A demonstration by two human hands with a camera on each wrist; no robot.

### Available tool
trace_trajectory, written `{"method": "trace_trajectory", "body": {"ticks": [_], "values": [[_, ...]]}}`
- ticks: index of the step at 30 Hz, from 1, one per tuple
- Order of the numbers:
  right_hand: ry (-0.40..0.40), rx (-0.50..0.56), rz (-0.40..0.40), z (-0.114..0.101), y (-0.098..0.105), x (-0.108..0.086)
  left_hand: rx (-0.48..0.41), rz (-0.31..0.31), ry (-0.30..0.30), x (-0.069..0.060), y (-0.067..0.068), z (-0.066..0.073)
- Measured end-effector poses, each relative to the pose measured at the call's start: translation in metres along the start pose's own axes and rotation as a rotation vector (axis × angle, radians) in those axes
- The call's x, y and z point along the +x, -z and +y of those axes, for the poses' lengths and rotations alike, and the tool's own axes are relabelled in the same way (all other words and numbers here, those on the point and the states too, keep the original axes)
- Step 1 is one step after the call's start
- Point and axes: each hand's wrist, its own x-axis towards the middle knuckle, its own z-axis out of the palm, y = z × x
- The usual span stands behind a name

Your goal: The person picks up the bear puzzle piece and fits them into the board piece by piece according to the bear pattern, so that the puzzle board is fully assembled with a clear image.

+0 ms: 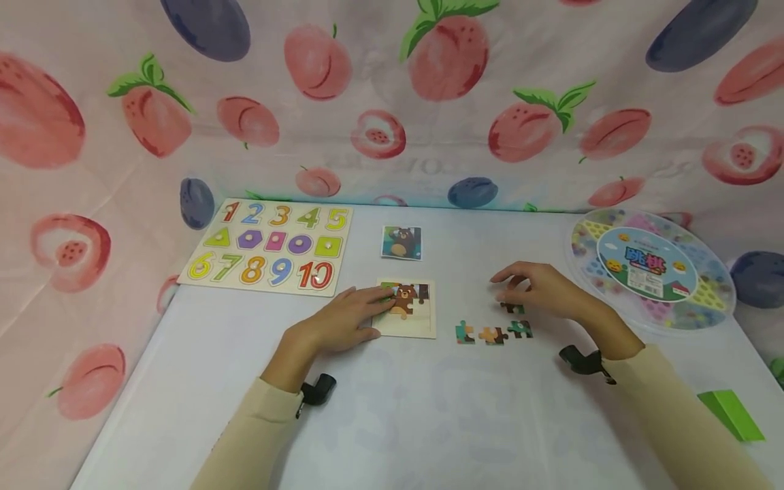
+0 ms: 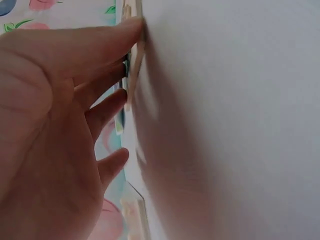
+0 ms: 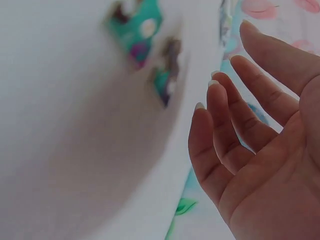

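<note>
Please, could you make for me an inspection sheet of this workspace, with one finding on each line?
Surface: white tabletop, with arm shadows.
Job's things: bear puzzle board, partly filled; four visible loose pieces to its right; bear picture card beyond it.
Clutter: number board at left; round game box and green block at right.
Left grip: fingers touch puzzle board.
Right grip: near loose pieces, holds nothing.
Cables: nothing seen.
Surroundings: fruit-print cloth.
</note>
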Motion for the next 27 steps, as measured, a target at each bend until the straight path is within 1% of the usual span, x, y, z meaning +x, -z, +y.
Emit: {"method": "trace_trajectory", "body": {"ticks": [4, 8, 11, 15, 22, 27], "values": [[-0.024, -0.022, -0.003, 0.011, 0.000, -0.006, -0.001, 0.000, 0.013, 0.002, 0.001, 0.004], [-0.039, -0.031, -0.015, 0.020, 0.000, -0.012, 0.046, 0.007, 0.009, 0.003, 0.000, 0.006], [-0.026, -0.030, -0.018, 0.025, -0.001, -0.015, 0.091, 0.013, 0.002, 0.004, -0.002, 0.007], [0.000, -0.020, -0.005, 0.030, -0.003, -0.017, 0.115, 0.010, 0.005, 0.004, -0.003, 0.008], [0.022, -0.020, 0.015, 0.034, -0.006, -0.015, 0.111, -0.011, 0.032, 0.005, -0.001, 0.010], [0.023, -0.024, 0.019, 0.037, -0.009, -0.012, 0.078, -0.016, 0.029, 0.006, 0.000, 0.010]]}}
